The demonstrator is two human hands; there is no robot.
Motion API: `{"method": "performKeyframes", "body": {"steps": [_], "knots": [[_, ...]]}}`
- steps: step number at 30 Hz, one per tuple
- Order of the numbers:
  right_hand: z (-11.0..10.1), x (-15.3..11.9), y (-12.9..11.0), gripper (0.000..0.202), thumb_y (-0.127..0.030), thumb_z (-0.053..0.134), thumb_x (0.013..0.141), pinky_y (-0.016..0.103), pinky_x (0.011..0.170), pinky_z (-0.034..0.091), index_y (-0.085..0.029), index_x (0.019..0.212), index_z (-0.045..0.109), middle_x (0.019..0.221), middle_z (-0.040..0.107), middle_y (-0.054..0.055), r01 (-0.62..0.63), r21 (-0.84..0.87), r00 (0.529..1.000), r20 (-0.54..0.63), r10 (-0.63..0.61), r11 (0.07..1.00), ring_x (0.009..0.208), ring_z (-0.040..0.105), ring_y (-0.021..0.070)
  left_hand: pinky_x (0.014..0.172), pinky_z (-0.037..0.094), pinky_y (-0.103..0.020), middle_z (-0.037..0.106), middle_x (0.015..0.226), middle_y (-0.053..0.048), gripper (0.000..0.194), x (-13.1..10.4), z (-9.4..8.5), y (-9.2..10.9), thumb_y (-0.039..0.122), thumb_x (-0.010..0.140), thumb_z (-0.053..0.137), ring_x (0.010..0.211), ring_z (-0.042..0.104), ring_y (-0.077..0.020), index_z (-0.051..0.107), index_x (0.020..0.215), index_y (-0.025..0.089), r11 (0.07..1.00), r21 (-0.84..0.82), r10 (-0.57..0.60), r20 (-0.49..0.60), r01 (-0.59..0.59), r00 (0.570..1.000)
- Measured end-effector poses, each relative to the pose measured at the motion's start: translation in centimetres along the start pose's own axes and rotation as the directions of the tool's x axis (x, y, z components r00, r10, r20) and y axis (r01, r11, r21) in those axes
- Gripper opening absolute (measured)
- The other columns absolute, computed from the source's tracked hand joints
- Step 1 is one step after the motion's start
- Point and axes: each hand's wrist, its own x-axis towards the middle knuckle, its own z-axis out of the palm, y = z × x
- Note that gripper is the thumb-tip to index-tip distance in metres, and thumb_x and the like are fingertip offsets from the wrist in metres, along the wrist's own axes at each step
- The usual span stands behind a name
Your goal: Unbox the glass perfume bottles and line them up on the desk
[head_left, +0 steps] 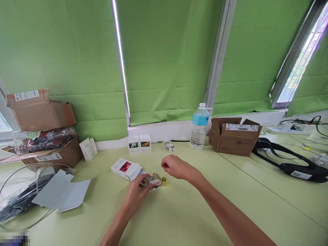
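"Pale yellow-green tabletop (205, 212) across the front. What's nearest on it?"

"At the left, a folded white sheet (61, 191), just beside a clear plastic bag (19, 200) with something dark inside. Near the middle, the left hand (139, 191)."

"Gripping anything?"

"Yes, its fingers and thumb are closed around a clear glass bottle (153, 183) with a gold-coloured top. That's the piece being handled, low over the table between the two hands."

"And to the right of it?"

"A shiny gold cap (164, 181) stands just beside the bottle. Past it is the right hand (176, 167), raised, fingers curled inward. I can't tell whether they pinch something small."

"Anything behind the hands?"

"A white carton with a red flower picture (126, 168) lies just behind the left hand. Well to the right is a black headband-like device (297, 167)."

"Farther back?"

"A rounded clear piece (169, 146), too small to identify. Left of it, two small white boxes (139, 144) side by side; to the right, a large water bottle (200, 126) with a blue label, then an open cardboard box (234, 136)."

"And behind everything?"

"Green blinds (166, 61) over the windows."
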Motion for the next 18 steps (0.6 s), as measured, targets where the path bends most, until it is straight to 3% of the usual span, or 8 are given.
{"method": "performKeyframes", "body": {"steps": [7,18], "knots": [[2.7,1.1,1.5,0.022,-0.003,0.057,0.067,0.023,0.057,0.035,-0.014,0.08,0.071,0.094,0.067,0.012,-0.114,-0.083,0.988,0.098,0.122,0.99,0.078,0.063,0.0183,0.075,0.048,-0.031,0.068,0.101,-0.004,0.039,0.1,0.0,-0.4,0.048,0.084,0.053,0.08,0.06,-0.0187,0.061,0.113,0.024,1.0,0.013,-0.001,0.007,0.001,1.0],[3.7,1.3,1.0,0.013,-0.013,0.063,0.067,0.024,0.05,0.029,-0.016,0.076,0.072,0.083,0.069,0.01,-0.089,-0.15,0.982,0.151,0.111,0.985,0.067,0.062,0.0173,0.073,0.047,-0.03,0.068,0.101,-0.003,0.036,0.2,0.0,-0.5,0.047,0.084,0.053,0.079,0.06,-0.0189,0.062,0.112,0.025,1.0,0.012,0.013,0.004,-0.013,1.0]]}}
